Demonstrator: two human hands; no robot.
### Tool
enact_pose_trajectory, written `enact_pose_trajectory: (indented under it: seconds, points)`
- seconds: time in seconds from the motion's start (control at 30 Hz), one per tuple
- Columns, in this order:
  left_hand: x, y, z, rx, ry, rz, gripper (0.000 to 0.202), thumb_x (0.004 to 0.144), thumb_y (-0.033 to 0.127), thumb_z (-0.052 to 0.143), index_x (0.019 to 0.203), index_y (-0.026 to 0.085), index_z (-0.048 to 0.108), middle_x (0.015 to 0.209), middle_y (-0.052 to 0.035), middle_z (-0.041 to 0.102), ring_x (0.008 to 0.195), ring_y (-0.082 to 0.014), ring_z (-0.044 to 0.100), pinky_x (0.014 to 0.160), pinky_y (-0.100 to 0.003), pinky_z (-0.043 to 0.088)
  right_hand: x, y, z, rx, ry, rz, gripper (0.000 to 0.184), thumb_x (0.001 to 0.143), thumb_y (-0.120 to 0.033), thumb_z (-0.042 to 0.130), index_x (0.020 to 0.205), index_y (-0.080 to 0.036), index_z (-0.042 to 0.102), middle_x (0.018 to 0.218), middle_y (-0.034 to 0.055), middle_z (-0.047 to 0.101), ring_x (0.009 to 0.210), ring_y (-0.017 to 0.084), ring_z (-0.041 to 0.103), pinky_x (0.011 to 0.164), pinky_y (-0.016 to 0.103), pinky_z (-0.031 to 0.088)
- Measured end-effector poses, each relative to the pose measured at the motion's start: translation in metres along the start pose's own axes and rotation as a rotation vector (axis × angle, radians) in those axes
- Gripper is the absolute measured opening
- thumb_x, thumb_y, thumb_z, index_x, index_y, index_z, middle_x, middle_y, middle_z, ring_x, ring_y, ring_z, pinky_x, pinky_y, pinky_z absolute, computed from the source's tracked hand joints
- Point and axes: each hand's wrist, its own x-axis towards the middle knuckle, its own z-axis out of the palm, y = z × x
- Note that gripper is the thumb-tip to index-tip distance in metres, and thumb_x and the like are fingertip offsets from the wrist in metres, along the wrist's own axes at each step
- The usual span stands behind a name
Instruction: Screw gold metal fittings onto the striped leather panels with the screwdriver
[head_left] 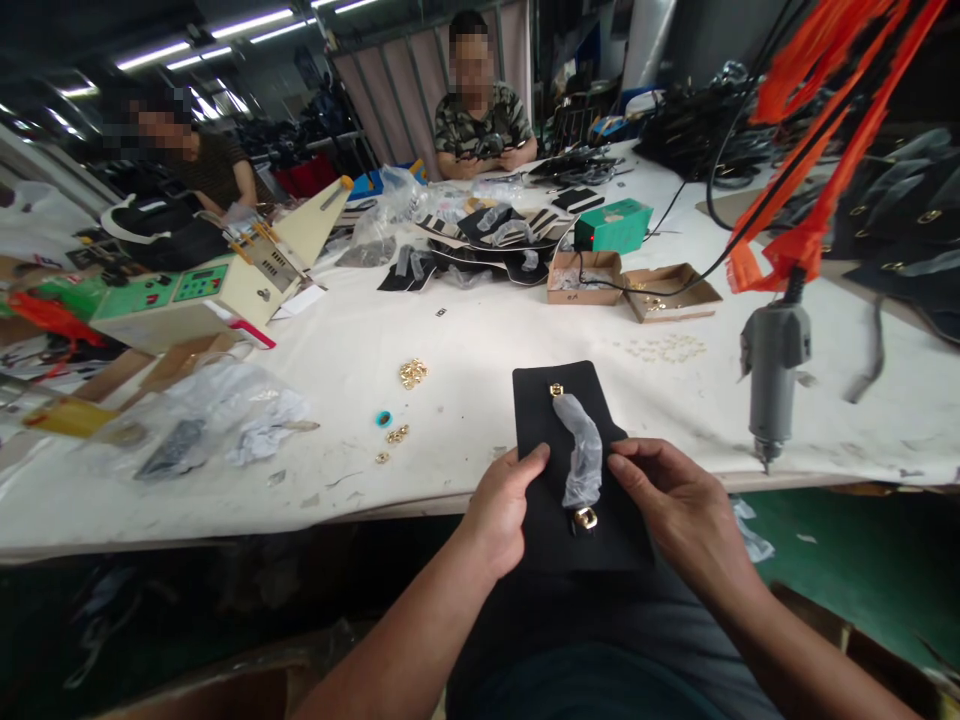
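Observation:
A flat black panel (541, 520) is held at the table's front edge, its far end over the white tabletop. Along its middle runs a handle wrapped in clear plastic (583, 450), with a gold metal fitting (556, 391) at the far end and another gold fitting (585, 518) at the near end. My left hand (504, 505) grips the panel's left edge, thumb on top and the other fingers hidden beneath. My right hand (675, 490) pinches the right edge between thumb and fingers.
An electric screwdriver (778, 365) hangs at the right. Gold fittings (413, 374) and a small teal ring (384, 419) lie left of the panel. Cardboard trays (671, 292), a green box (613, 226) and stacked black pieces (487, 250) stand behind. A machine (202, 295) is left; two people sit beyond.

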Motion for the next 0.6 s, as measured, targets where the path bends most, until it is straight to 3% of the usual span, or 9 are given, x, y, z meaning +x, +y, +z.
enact_pose_trajectory:
  seconds: [0.1,0.2,0.37,0.6]
  points:
    - [-0.004,-0.005,0.005,-0.006,0.03,0.148,0.047,0.084,0.043,0.088,0.12,0.013,0.079,0.123,-0.0159,0.08,0.127,-0.0386,0.07,0.118,-0.051,0.047,-0.006,-0.002,-0.008,-0.3,0.047,-0.322,0.022,0.098,-0.048,0.075,0.105,-0.027,0.078,0.123,0.0099,0.068,0.107,0.028,0.067,0.087,0.043,0.054]
    - [-0.003,-0.005,0.01,0.032,0.078,0.271,0.047,0.089,0.044,0.084,0.125,0.015,0.078,0.131,-0.014,0.077,0.133,-0.0349,0.066,0.122,-0.047,0.043,-0.011,-0.004,-0.01,-0.496,-0.006,-0.542,0.022,0.096,-0.047,0.079,0.108,-0.029,0.079,0.113,0.0088,0.069,0.102,0.03,0.066,0.089,0.048,0.048]
    - [-0.005,-0.006,0.01,0.125,0.136,0.333,0.047,0.092,0.05,0.081,0.124,0.016,0.078,0.129,-0.0118,0.078,0.129,-0.0332,0.066,0.118,-0.044,0.044,-0.016,-0.004,0.002,-0.552,-0.099,-0.585,0.015,0.098,-0.041,0.079,0.106,-0.029,0.076,0.098,0.0046,0.071,0.09,0.026,0.065,0.082,0.044,0.043]
    - [-0.008,-0.007,0.009,0.116,0.181,0.377,0.046,0.089,0.051,0.081,0.117,0.015,0.08,0.12,-0.0112,0.08,0.12,-0.0327,0.069,0.109,-0.041,0.049,-0.021,-0.007,0.015,-0.427,-0.086,-0.604,0.003,0.101,-0.028,0.074,0.104,-0.028,0.073,0.093,0.0031,0.071,0.087,0.024,0.066,0.083,0.043,0.044]
